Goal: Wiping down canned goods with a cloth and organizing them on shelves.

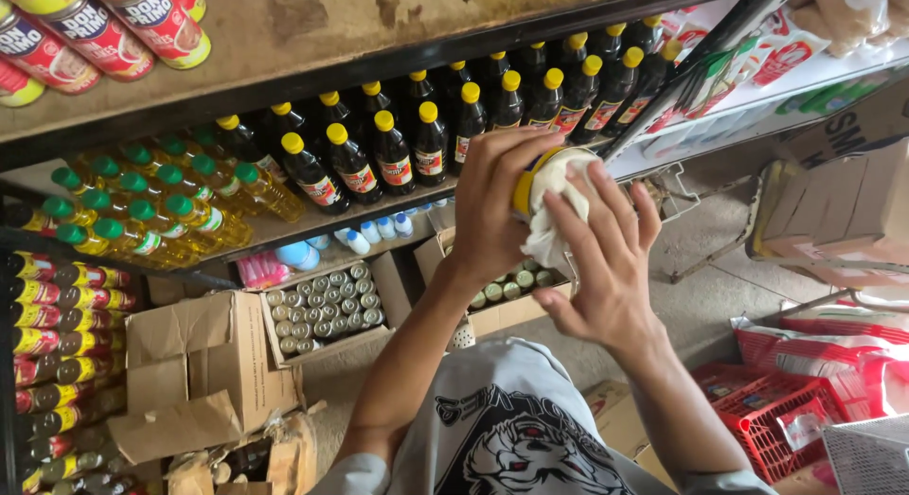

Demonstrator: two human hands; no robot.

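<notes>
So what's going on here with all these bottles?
A person stands at a shop shelf. Their left hand grips a yellow-capped bottle, while the right hand presses a white cloth against it. Behind the hands, rows of dark yellow-capped bottles and green-capped oil bottles fill the shelf. An open cardboard box of small jars sits on the floor below.

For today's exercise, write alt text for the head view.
Two hands wipe a yellow-capped bottle: the left hand grips it, the right hand presses a white cloth on it. Behind, shelves hold dark sauce bottles.
</notes>
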